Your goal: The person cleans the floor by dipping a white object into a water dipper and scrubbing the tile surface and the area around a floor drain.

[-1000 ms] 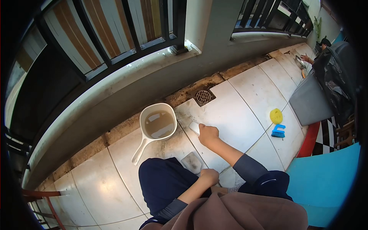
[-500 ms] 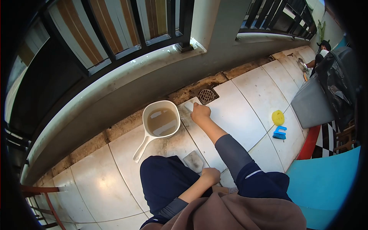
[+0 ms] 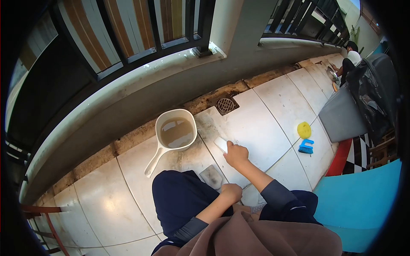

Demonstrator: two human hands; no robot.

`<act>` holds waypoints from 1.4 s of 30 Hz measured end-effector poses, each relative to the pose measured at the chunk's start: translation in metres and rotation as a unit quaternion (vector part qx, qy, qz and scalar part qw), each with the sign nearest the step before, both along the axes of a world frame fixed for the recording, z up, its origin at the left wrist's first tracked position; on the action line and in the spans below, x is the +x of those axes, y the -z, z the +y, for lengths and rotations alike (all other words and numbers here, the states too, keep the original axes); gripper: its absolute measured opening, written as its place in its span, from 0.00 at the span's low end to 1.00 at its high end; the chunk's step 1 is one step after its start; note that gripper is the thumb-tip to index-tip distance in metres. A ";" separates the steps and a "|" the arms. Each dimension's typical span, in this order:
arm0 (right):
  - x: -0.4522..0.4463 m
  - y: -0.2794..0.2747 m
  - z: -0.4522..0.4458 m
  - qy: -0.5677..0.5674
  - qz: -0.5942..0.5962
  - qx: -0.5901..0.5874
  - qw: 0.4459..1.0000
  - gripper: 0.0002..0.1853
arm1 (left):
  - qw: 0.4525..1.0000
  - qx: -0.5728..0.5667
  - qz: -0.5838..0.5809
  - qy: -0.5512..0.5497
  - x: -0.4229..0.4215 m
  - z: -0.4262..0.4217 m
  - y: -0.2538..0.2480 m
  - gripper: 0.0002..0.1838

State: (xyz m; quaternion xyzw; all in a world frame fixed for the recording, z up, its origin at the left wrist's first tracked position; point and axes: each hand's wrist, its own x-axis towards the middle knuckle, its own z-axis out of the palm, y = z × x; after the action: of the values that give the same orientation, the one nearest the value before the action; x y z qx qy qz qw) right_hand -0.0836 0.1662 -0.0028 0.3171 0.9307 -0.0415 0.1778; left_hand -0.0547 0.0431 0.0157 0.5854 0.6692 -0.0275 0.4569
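Note:
My right hand [image 3: 237, 154] is closed round a small white flat block [image 3: 221, 144], pressed to the white floor tiles; whether it is a sponge cannot be told. My left hand [image 3: 232, 193] rests in a fist by my knee, its palm hidden. Just beyond that fist lies a greyish-white slab [image 3: 211, 176] on the floor. A white dipper [image 3: 194, 128] with murky water in it stands on the tiles left of my right hand, its handle toward me. Dark stains show on the tile beside it.
A round floor drain [image 3: 225, 106] sits by the low wall [image 3: 252, 64]. To the right lie a yellow sponge [image 3: 304, 130] and a blue brush [image 3: 306, 146], near a grey bin [image 3: 344, 115] with a black bag. Another person [image 3: 353, 57] crouches farther off.
My right hand has drawn back toward me with the white block, away from the drain. My left hand stays by my knee. The view has shifted slightly.

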 end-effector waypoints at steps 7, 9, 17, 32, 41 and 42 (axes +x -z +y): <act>-0.116 0.025 0.032 0.013 0.027 0.031 0.999 0.22 | 1.000 0.009 0.003 -0.016 -0.003 -0.001 0.007 0.15; -0.123 0.021 0.032 0.009 0.015 0.031 0.999 0.20 | 1.000 0.011 -0.002 -0.017 -0.005 0.000 0.005 0.15; -0.031 -0.001 -0.008 0.020 -0.045 -0.026 0.998 0.25 | 1.000 0.013 0.004 -0.012 -0.003 -0.001 0.002 0.15; -0.163 0.017 0.007 0.027 0.060 -0.002 0.998 0.16 | 1.000 0.020 -0.011 -0.008 -0.006 -0.003 0.012 0.16; -0.078 0.012 0.008 0.005 -0.029 -0.013 0.999 0.20 | 1.000 -0.022 -0.008 0.008 -0.008 0.000 -0.006 0.17; -0.058 0.007 0.005 0.005 -0.044 -0.019 0.999 0.21 | 1.000 -0.020 -0.006 0.006 -0.008 0.000 -0.008 0.17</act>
State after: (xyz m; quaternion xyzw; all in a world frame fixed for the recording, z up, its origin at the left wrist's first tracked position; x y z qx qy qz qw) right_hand -0.1416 0.1712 -0.0103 0.3203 0.9193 -0.0460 0.2242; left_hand -0.0629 0.0431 0.0234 0.5804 0.6619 -0.0403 0.4727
